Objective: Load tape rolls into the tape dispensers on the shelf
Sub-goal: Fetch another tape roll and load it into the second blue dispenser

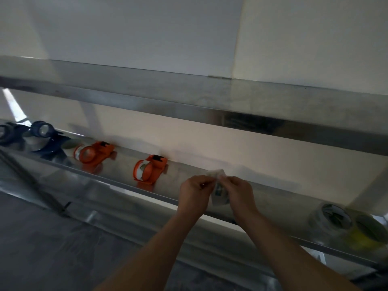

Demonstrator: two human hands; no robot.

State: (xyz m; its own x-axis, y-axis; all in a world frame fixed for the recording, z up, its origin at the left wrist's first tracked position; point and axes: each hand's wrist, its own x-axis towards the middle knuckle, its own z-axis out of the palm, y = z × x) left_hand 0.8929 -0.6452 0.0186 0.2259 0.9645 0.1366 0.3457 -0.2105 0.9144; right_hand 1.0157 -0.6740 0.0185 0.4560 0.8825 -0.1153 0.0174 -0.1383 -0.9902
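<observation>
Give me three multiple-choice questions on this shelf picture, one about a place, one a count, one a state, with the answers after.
1. Where do the orange dispensers lie from the hands?
A. To their left
B. To their right
C. On the upper shelf

2. How many orange dispensers are on the shelf?
A. One
B. Two
C. Four

3. What are the hands doing?
A. Resting flat on the shelf
B. Both pinching one pale tape roll
C. Each gripping a dispenser

Answers: 1 A, both sit left of the hands. 2 B, two show. 3 B, the left hand and right hand meet on the roll.
</observation>
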